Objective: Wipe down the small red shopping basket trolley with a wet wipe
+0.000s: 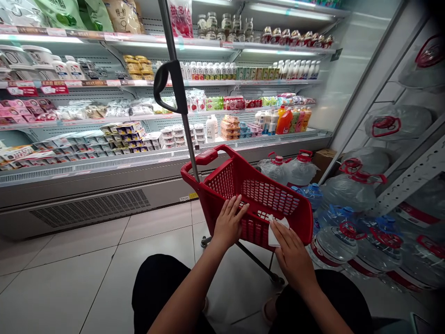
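Observation:
A small red shopping cart (302, 218) with slotted plastic walls stands in front of my knees. My left hand (228, 222) rests on the near rim of its basket, fingers stretched out over the edge. Further right on the same rim, my right hand (294, 253) presses a white tissue (274, 233) against the wall, the fingers lying over it. Part of the tissue folds over the rim. From the cart's left end a grey pole rises with a black loop handle (179, 88). My palms are hidden from view.
A refrigerated display case (156, 185) with several shelves of dairy and drinks runs behind the cart. Large water bottles (335, 246) with red and blue handles crowd the right side, close to the cart. A caster (277, 279) stands on the tiled floor (146, 236).

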{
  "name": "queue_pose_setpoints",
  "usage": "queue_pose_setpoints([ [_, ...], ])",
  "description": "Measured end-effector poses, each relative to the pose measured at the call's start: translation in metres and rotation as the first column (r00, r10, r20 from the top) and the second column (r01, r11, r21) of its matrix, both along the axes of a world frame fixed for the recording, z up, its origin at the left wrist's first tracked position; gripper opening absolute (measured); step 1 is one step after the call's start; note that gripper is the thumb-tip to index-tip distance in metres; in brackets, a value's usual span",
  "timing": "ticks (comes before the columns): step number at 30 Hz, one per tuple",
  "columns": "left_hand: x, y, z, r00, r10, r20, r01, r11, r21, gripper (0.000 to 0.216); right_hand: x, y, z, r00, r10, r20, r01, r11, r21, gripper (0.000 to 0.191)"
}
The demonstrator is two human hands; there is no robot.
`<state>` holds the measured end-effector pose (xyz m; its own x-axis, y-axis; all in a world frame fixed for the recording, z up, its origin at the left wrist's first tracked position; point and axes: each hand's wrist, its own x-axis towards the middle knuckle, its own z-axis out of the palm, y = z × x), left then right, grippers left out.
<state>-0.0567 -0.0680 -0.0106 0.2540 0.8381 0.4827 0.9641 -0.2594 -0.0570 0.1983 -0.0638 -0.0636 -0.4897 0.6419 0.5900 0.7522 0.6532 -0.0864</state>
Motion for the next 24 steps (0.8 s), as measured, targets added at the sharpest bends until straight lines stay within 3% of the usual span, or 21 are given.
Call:
queue_pose_setpoints([
  [8,0.01,0.007,-0.012,0.999,-0.027,-0.021,0.027,1.0,0.006,0.078,-0.072,0.024,0.014,0.994,0.099,-0.046,-0.098,0.995,0.029,0.077],
  [10,0.004,0.009,-0.011,0.999,-0.031,-0.01,0.031,0.999,0.007,0.078,-0.069,0.022,0.017,0.994,0.106,-0.037,-0.106,0.994,0.022,0.076],
  [17,0.0,0.01,-0.005,0.996,0.03,0.082,-0.026,0.999,-0.042,0.089,-0.009,0.0,0.011,1.0,0.013,0.001,-0.013,1.0,0.01,0.074],
  [20,0.01,0.008,-0.008,0.997,0.013,0.074,-0.008,0.998,-0.068,0.087,-0.022,0.005,0.011,1.0,0.01,-0.006,-0.01,1.0,0.024,0.074],
  [24,0.016,0.006,-0.014,0.998,-0.032,0.057,0.036,0.998,-0.06,0.08,-0.065,0.02,0.017,0.999,0.048,-0.025,-0.047,0.998,0.044,0.074],
])
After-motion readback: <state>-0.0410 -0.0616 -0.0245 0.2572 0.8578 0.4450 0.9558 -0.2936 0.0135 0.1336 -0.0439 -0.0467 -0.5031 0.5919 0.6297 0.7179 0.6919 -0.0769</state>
